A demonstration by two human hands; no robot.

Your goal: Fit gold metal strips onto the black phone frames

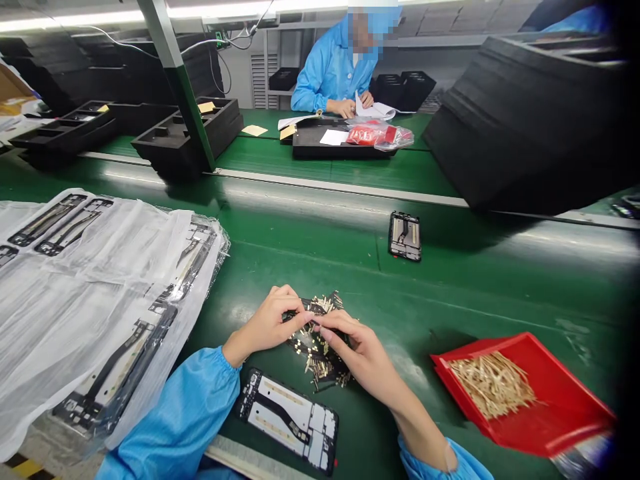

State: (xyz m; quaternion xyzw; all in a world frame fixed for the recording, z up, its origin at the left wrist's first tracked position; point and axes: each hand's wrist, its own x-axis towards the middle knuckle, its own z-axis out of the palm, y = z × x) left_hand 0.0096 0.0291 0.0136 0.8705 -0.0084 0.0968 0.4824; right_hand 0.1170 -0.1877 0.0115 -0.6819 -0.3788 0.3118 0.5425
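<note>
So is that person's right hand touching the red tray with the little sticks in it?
Apart. The head view shows bare green tabletop between the right hand and the red tray.

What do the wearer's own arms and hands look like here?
The left hand and right hand are bare, without gloves. The loose, bright blue fabric left sleeve gathers into a puckered cuff at the wrist; the matching blue right sleeve ends farther up the forearm.
</note>
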